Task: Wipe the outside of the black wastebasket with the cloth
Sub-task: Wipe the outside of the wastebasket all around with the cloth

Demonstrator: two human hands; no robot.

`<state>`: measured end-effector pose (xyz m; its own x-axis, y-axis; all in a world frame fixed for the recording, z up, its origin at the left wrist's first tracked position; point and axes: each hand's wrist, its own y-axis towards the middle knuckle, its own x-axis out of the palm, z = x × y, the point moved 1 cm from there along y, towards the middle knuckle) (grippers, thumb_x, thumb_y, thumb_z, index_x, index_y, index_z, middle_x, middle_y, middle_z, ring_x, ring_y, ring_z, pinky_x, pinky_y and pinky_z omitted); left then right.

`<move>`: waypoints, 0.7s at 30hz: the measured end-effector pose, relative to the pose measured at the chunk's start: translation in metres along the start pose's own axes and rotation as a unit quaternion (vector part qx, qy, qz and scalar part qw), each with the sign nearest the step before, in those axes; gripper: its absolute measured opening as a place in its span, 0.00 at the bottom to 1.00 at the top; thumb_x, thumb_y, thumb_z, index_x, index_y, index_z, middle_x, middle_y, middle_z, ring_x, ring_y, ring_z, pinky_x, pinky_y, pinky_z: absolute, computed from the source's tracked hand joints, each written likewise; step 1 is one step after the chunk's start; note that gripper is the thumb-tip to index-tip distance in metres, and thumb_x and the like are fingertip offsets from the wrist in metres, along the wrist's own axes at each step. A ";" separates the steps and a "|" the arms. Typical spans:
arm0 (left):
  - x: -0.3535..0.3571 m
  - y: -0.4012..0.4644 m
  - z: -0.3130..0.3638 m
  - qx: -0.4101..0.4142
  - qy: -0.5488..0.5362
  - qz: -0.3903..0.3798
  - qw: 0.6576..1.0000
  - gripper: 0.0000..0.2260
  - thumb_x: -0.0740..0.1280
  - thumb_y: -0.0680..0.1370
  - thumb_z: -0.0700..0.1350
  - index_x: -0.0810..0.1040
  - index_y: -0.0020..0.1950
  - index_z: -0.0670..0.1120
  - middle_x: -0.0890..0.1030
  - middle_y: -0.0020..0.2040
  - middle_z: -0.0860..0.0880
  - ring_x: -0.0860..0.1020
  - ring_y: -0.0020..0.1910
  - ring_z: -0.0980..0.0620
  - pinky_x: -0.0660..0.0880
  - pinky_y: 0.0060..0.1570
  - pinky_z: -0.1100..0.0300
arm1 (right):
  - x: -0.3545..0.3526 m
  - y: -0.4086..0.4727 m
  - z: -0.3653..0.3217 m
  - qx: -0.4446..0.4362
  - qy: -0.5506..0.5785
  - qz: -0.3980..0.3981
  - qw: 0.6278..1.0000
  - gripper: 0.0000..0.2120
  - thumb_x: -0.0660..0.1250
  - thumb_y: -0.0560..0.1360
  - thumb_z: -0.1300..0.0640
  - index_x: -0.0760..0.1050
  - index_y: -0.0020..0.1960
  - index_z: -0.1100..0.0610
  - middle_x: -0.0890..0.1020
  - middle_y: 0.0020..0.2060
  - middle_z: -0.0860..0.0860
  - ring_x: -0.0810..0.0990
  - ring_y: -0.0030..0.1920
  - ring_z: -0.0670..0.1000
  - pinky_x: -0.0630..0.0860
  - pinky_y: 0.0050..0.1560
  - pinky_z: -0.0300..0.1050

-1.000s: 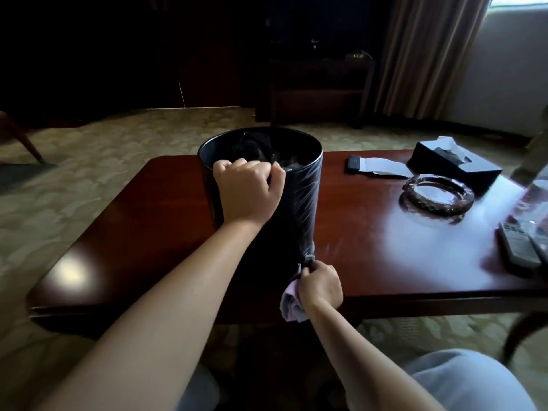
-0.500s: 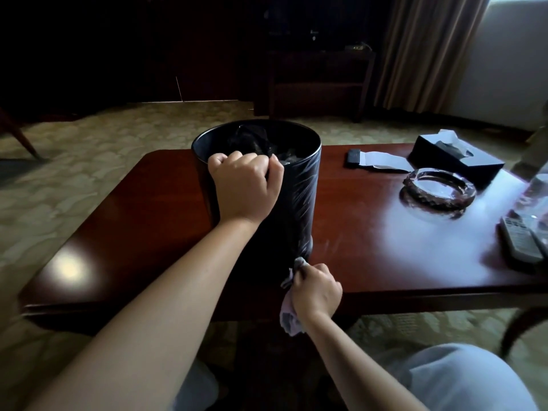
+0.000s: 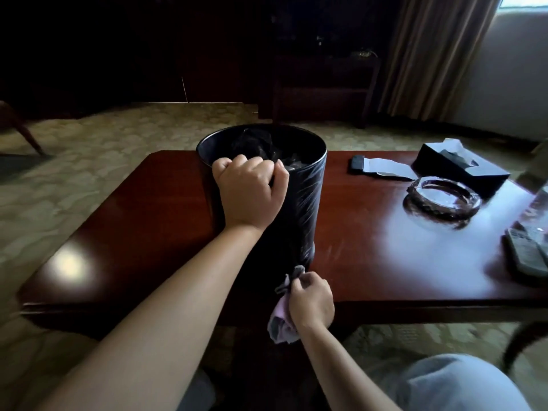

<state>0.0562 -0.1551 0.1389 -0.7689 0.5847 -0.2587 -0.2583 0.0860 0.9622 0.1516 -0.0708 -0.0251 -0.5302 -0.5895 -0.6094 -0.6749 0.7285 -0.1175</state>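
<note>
- Left hand (image 3: 249, 194) still grips the near rim of the black wastebasket (image 3: 308, 200), steadying it.
- Right hand (image 3: 311, 302), clutching the cloth (image 3: 281, 324), stays at the base below; lower wall nearly wiped.

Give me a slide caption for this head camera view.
Left hand grips the black wastebasket rim while right hand holds the cloth at its base.

The dark red tabletop (image 3: 385, 262) carries a black wastebasket (image 3: 308, 203), tissue box (image 3: 462, 170), glass ashtray (image 3: 441, 200), folded paper (image 3: 385, 167) and remote (image 3: 527, 256).
</note>
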 end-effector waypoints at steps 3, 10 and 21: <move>-0.002 -0.001 -0.001 0.000 0.000 -0.013 1.000 0.18 0.59 0.76 0.47 0.63 0.26 0.49 0.70 0.23 0.51 0.69 0.26 0.49 0.60 0.41 0.54 | -0.002 0.004 -0.006 0.076 0.095 -0.010 0.993 0.09 0.63 0.74 0.48 0.78 0.46 0.51 0.82 0.44 0.48 0.79 0.46 0.52 0.70 0.42 0.43; -0.005 0.000 -0.001 -0.003 -0.021 -0.035 0.999 0.18 0.58 0.77 0.47 0.63 0.27 0.50 0.72 0.24 0.51 0.70 0.27 0.48 0.60 0.41 0.53 | -0.025 0.004 -0.046 0.091 0.247 0.039 0.964 0.07 0.65 0.74 0.50 0.79 0.45 0.53 0.82 0.43 0.50 0.79 0.45 0.51 0.68 0.44 0.40; -0.013 0.004 -0.004 0.014 -0.066 -0.082 0.994 0.15 0.55 0.77 0.48 0.63 0.30 0.52 0.73 0.26 0.50 0.73 0.30 0.46 0.58 0.40 0.53 | -0.068 -0.022 -0.132 -0.282 0.253 0.238 0.895 0.04 0.69 0.73 0.57 0.79 0.45 0.57 0.78 0.44 0.48 0.74 0.42 0.43 0.65 0.40 0.27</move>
<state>0.0628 -0.1654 0.1453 -0.6345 0.6608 -0.4010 -0.3558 0.2109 0.9105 0.1348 -0.0933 0.1226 -0.8940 -0.4465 -0.0368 -0.3879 0.7305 0.5620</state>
